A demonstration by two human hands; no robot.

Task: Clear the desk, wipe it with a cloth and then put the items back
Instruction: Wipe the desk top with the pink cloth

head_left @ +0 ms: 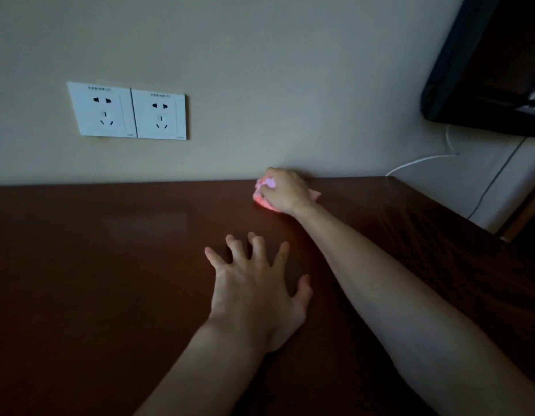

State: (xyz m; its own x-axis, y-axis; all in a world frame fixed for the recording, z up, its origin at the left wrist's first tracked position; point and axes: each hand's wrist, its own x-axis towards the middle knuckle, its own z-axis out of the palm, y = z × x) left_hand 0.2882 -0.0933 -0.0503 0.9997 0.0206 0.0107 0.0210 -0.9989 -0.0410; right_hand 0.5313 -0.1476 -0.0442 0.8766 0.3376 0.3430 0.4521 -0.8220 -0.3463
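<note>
While L hand (254, 292) splays, R hand (285, 190) grips cloth (263, 202).

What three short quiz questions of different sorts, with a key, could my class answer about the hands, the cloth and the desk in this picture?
1. True or false: the left hand grips the pink cloth.
2. Where on the desk is the cloth? A) at the near edge B) at the back, close to the wall C) hanging off the left side
3. Fill in: on the wall, left of the cloth, are two white ____.

Key
1. False: the right hand grips it; the left hand has its fingers spread over the desk.
2. B
3. sockets
</note>
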